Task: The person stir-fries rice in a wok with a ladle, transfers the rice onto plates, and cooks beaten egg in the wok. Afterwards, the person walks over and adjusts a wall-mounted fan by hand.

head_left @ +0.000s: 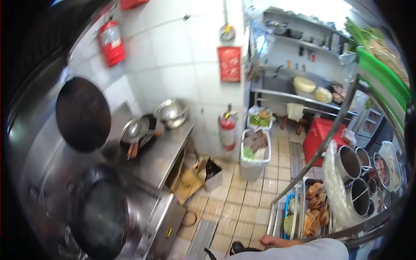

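My right hand (269, 241) is low in the head view, at the end of a grey sleeve (299, 252) that comes in from the right. Its fingers are small and blurred, so I cannot make out their pose or any held thing. Closest to it are a steel tray of brown cooked pieces (315, 210) and a blue-rimmed container (287, 221) with something pale green inside. A dark shoe (237, 248) shows left of the hand. My left hand is out of view.
At left, a large black wok (102, 216) sits on the steel range, with a steel bowl (172, 113) beyond. An open cardboard box (188, 184) and a lined white bin (255, 162) stand on the tiled floor. Metal rack post (329, 143) and several steel pots (349, 162) line the right.
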`<state>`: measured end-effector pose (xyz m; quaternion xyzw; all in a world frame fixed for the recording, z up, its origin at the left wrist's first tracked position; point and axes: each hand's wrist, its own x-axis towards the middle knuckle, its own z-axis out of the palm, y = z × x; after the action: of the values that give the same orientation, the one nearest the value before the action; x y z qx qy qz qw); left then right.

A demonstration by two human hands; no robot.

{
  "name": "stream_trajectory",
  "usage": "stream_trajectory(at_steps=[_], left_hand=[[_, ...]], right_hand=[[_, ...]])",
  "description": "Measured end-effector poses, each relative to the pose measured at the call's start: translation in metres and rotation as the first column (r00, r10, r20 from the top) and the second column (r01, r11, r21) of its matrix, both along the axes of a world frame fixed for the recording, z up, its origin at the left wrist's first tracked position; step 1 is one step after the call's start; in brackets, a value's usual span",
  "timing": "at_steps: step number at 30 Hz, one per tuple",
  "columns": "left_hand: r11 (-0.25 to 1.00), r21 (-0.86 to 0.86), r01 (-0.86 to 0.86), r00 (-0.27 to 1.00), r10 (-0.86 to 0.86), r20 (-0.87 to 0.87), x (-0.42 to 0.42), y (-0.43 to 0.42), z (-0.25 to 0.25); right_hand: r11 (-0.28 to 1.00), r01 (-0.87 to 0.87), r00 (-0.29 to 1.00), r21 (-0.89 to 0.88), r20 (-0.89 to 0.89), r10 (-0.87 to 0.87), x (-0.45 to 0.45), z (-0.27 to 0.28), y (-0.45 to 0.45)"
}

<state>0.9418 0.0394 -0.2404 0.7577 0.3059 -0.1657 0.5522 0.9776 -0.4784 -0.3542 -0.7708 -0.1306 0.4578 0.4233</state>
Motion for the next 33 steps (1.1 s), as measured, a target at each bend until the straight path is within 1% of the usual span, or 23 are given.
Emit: stream_trajectory(at_steps=[1, 3, 4, 6, 7, 8, 9, 10, 11, 12, 13, 14, 15, 17, 20, 21, 22, 23, 25, 27, 28, 30, 33], left_hand=[[0.999, -0.002, 0.051, 0.998, -0.051, 0.031, 0.034, -0.011, 0.010], [0.990, -0.005, 0.140, 0.986, -0.139, 0.087, 0.094, -0.034, 0.028], [0.984, -0.009, 0.179, 0.978, -0.177, 0.107, 0.118, -0.046, 0.036], [0.970, -0.018, 0.242, 0.961, -0.237, 0.141, 0.158, -0.067, 0.046], [0.963, -0.027, 0.268, 0.953, -0.261, 0.155, 0.176, -0.076, 0.049], [0.955, -0.036, 0.293, 0.944, -0.284, 0.169, 0.192, -0.085, 0.051], [0.947, -0.047, 0.317, 0.935, -0.304, 0.180, 0.208, -0.093, 0.051], [0.939, -0.058, 0.340, 0.927, -0.324, 0.189, 0.224, -0.102, 0.051], [0.931, -0.069, 0.359, 0.919, -0.339, 0.202, 0.242, -0.110, 0.049], [0.922, -0.081, 0.379, 0.909, -0.354, 0.220, 0.263, -0.117, 0.047], [0.913, -0.094, 0.398, 0.899, -0.368, 0.237, 0.283, -0.126, 0.044], [0.905, -0.105, 0.412, 0.890, -0.375, 0.259, 0.305, -0.135, 0.040], [0.898, -0.114, 0.424, 0.879, -0.379, 0.289, 0.330, -0.142, 0.036], [0.889, -0.125, 0.440, 0.855, -0.373, 0.360, 0.388, -0.155, 0.037], [0.878, -0.128, 0.462, 0.780, -0.334, 0.529, 0.498, -0.175, 0.048], [0.879, -0.118, 0.461, 0.740, -0.308, 0.598, 0.537, -0.183, 0.058], [0.903, -0.057, 0.427, 0.726, -0.304, 0.617, 0.571, -0.191, 0.078], [0.921, 0.003, 0.390, 0.714, -0.305, 0.630, 0.604, -0.199, 0.115], [0.899, 0.133, 0.416, 0.682, -0.406, 0.608, 0.656, -0.215, 0.176], [0.889, 0.101, 0.446, 0.613, -0.386, 0.690, 0.685, -0.235, 0.219], [0.858, 0.228, 0.461, 0.583, -0.486, 0.651, 0.690, -0.241, 0.251], [0.876, 0.191, 0.442, 0.600, -0.447, 0.664, 0.707, -0.256, 0.260], [0.933, 0.137, 0.334, 0.636, -0.330, 0.698, 0.710, -0.290, 0.254]], right_hand=[[0.852, 0.395, 0.814, -0.343, -0.299, -0.497, 0.009, 0.066, 0.027], [0.916, 0.364, 0.784, -0.168, -0.477, -0.398, 0.054, 0.044, 0.011], [0.854, 0.454, 0.821, -0.254, -0.252, -0.512, 0.076, 0.062, 0.012], [0.831, 0.543, 0.835, -0.124, -0.024, -0.549, 0.148, 0.082, -0.012], [0.774, 0.627, 0.779, -0.090, 0.078, -0.622, 0.187, 0.092, -0.027], [0.711, 0.702, 0.706, -0.046, 0.174, -0.686, 0.229, 0.121, -0.040], [0.691, 0.718, 0.654, 0.079, 0.260, -0.710, 0.275, 0.135, -0.061], [0.710, 0.697, 0.617, 0.104, 0.419, -0.667, 0.322, 0.156, -0.082], [0.693, 0.695, 0.557, 0.189, 0.469, -0.686, 0.368, 0.172, -0.104], [0.702, 0.684, 0.515, 0.196, 0.552, -0.656, 0.412, 0.195, -0.127], [0.686, 0.677, 0.435, 0.267, 0.607, -0.665, 0.458, 0.208, -0.153], [0.697, 0.713, 0.409, 0.069, 0.766, -0.495, 0.490, 0.258, -0.169], [0.676, 0.721, 0.268, 0.152, 0.839, -0.474, 0.526, 0.281, -0.190], [0.657, 0.749, 0.178, 0.083, 0.930, -0.321, 0.564, 0.378, -0.206], [0.602, 0.798, 0.074, 0.031, 0.986, -0.148, 0.635, 0.461, -0.264], [0.579, 0.815, 0.037, 0.011, 0.997, -0.072, 0.662, 0.491, -0.282], [0.598, 0.797, -0.071, 0.085, 0.996, -0.047, 0.686, 0.517, -0.302], [0.615, 0.774, -0.171, 0.151, 0.985, -0.027, 0.709, 0.545, -0.321], [0.535, 0.829, -0.249, 0.161, 0.964, 0.096, 0.736, 0.619, -0.336], [0.578, 0.785, -0.361, 0.223, 0.923, 0.133, 0.775, 0.689, -0.375], [0.595, 0.759, -0.444, 0.263, 0.878, 0.179, 0.794, 0.724, -0.391], [0.614, 0.711, -0.582, 0.343, 0.777, 0.240, 0.828, 0.794, -0.420], [0.648, 0.621, -0.721, 0.441, 0.645, 0.252, 0.869, 0.893, -0.450]])
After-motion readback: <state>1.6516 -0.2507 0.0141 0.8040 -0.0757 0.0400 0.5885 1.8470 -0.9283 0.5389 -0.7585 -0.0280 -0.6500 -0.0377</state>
